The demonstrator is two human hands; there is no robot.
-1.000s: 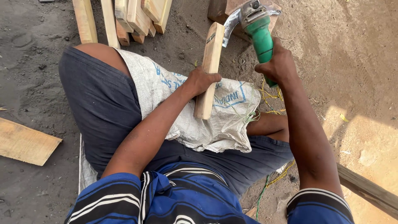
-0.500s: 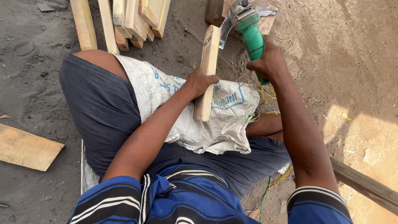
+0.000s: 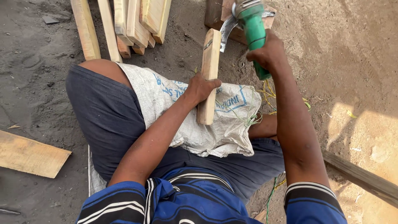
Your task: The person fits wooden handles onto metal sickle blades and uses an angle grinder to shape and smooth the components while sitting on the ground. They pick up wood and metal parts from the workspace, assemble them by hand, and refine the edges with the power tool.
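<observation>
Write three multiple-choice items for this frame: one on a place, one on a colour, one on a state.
1. Where does the lower end of the wooden piece rest?
A. on the white woven sack over the lap
B. on the stack of planks
C. on bare ground

2. What colour is the body of the power tool?
A. red
B. green
C. yellow

3. How is the wooden piece held?
A. lying loose, untouched
C. pinned under a foot
B. gripped around its lower half by the left hand

Answers:
1. A, its end sits on the white woven sack.
2. B, the casing above the right hand is green.
3. B, the left hand wraps around it.
</observation>
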